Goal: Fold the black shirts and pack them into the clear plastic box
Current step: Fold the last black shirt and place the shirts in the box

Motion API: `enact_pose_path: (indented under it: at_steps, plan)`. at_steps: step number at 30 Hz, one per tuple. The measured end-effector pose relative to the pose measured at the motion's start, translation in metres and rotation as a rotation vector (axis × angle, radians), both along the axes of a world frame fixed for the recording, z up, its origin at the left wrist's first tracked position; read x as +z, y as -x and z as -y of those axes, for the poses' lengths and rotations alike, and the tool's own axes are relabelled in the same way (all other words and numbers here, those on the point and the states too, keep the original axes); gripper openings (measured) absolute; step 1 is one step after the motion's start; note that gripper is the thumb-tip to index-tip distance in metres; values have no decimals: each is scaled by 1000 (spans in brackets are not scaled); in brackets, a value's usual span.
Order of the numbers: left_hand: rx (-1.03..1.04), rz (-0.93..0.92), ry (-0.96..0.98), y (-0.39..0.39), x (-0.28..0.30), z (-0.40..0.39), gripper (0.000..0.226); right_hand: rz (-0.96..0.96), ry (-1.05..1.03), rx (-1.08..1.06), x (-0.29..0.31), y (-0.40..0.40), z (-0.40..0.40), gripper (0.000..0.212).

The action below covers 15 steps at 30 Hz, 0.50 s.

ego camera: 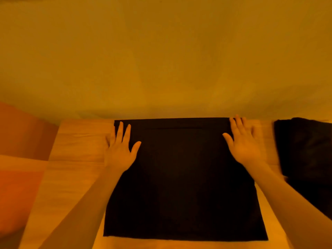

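On the table (75, 159), two hands (120, 151) (245, 144) flatten one black shirt (183, 177).

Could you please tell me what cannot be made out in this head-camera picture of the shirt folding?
- Clear plastic box: not in the head view at all.
- Dark pile at right: cut off by the frame edge; the count of shirts cannot be told.
- Shirt on the table: black cloth under dim orange light hides its folds and sleeves.
- Right hand: blurred, so whether it presses the shirt is unclear, unlike the left hand.
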<state>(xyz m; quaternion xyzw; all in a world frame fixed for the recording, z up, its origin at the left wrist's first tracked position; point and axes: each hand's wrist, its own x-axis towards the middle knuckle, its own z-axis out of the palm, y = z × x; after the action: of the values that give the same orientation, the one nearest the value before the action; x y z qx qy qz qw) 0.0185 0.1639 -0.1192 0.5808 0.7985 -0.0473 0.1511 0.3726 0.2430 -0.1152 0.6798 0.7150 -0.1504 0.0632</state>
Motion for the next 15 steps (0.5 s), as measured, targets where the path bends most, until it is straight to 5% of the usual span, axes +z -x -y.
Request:
enact_pose_path:
  at_steps: [5,9,15]
  plan:
    - [-132,-48,-60,-36,23,34,74,5,-116,60,18,25,43,67]
    - [-220,-30,-55,-64,7,86,69,-16,15,203,11,59,109,68]
    - [-237,-61,-56,-42,-5,100,62,-32,-58,-33,3,13,125,59]
